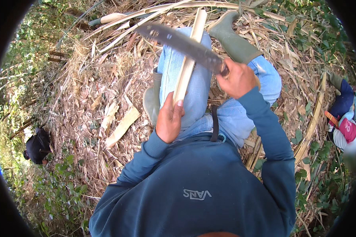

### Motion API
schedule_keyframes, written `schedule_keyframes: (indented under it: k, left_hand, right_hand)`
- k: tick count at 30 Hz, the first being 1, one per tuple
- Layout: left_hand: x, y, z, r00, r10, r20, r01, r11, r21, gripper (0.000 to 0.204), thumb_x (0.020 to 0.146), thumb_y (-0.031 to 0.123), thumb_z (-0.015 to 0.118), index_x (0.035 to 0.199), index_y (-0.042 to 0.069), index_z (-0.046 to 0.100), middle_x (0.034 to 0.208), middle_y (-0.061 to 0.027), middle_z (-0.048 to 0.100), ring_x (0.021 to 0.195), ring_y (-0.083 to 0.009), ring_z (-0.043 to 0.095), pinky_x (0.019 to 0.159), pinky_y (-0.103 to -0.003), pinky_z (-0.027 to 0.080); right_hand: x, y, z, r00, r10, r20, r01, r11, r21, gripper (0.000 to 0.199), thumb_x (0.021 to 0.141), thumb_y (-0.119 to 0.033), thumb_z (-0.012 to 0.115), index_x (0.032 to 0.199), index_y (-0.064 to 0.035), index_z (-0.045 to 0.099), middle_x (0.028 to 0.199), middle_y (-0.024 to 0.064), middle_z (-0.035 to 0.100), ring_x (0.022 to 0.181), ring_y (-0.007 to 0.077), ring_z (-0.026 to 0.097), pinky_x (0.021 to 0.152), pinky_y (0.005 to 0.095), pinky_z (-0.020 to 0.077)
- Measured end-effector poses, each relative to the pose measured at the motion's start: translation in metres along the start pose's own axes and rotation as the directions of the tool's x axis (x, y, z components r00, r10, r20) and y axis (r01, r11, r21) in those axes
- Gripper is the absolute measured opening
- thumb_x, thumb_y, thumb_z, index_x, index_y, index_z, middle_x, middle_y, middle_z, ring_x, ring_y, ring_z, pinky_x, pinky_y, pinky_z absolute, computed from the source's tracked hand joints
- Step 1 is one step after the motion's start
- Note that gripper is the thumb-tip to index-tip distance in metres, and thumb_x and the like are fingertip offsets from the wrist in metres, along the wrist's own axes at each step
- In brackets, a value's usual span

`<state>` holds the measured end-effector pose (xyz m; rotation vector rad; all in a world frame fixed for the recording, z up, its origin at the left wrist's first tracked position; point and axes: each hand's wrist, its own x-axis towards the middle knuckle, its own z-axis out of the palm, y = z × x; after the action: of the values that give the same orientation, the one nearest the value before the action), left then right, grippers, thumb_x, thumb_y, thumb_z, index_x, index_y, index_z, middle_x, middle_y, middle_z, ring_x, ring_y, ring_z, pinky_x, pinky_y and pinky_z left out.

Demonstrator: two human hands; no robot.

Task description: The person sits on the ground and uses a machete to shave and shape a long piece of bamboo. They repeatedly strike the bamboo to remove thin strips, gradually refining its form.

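Observation:
My left hand (169, 118) grips the near end of a pale split bamboo strip (190, 55) that lies along my left thigh in light blue jeans. My right hand (238, 79) is closed on the handle of a long dark machete (182, 42). Its blade crosses over the strip at an angle, pointing up and to the left. I sit on the ground in a blue sweatshirt and green rubber boots (233, 37).
Dry leaves and cut bamboo pieces (122, 126) cover the ground. Long bamboo poles (154, 10) lie at the top. A black bag (37, 146) sits at the left. Another person (344, 118) crouches at the right edge among green plants.

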<state>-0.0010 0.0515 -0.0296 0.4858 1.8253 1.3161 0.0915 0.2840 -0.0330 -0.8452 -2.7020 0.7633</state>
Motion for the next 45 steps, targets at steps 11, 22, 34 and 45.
schedule_keyframes:
  k: [11, 22, 34, 45]
  left_hand:
    - [-0.007, 0.000, -0.004, 1.000, -0.009, -0.008, 0.009, 1.000, -0.002, 0.034, 0.106, 0.026, 0.044, 0.127, 0.000, 0.051, 0.071, 0.0030, 0.044, 0.052, -0.0022, 0.031, 0.046, -0.019, 0.027]
    - [0.002, 0.019, -0.013, 0.968, -0.205, 0.144, 0.240, 0.924, -0.296, 0.032, 0.107, 0.033, 0.041, 0.112, 0.004, 0.055, 0.066, 0.0060, 0.037, 0.045, 0.0000, 0.023, 0.038, -0.019, 0.018]
    - [0.001, 0.014, -0.012, 0.922, -0.324, 0.210, 0.384, 0.824, -0.416, 0.035, 0.105, 0.039, 0.044, 0.096, 0.007, 0.054, 0.062, 0.0071, 0.035, 0.043, -0.0005, 0.023, 0.037, -0.020, 0.018]
    - [0.010, 0.002, -0.009, 0.954, -0.252, 0.164, 0.298, 0.864, -0.405, 0.036, 0.105, 0.040, 0.043, 0.097, 0.006, 0.052, 0.061, 0.0065, 0.036, 0.041, -0.0008, 0.024, 0.036, -0.021, 0.018]
  right_hand:
    - [0.022, 0.017, -0.012, 0.995, -0.082, 0.058, 0.082, 0.997, 0.001, 0.022, 0.074, -0.023, 0.070, 0.085, -0.0059, 0.062, 0.064, 0.0185, 0.062, 0.064, 0.0397, 0.064, 0.060, 0.0489, 0.0510]
    - [0.043, 0.029, -0.009, 0.991, 0.126, 0.040, -0.126, 0.992, 0.006, 0.022, 0.074, -0.021, 0.068, 0.085, -0.0047, 0.060, 0.066, 0.0183, 0.062, 0.063, 0.0382, 0.064, 0.061, 0.0491, 0.0501]
    - [-0.021, 0.009, 0.003, 0.986, -0.160, 0.050, 0.160, 0.987, 0.008, 0.029, 0.067, -0.021, 0.072, 0.088, -0.0059, 0.059, 0.068, 0.0151, 0.062, 0.064, 0.0363, 0.064, 0.056, 0.0483, 0.0502]
    - [-0.033, 0.009, 0.015, 0.955, -0.291, 0.057, 0.288, 0.956, 0.058, 0.029, 0.066, -0.021, 0.073, 0.086, -0.0075, 0.057, 0.068, 0.0151, 0.061, 0.063, 0.0370, 0.063, 0.055, 0.0470, 0.0489]
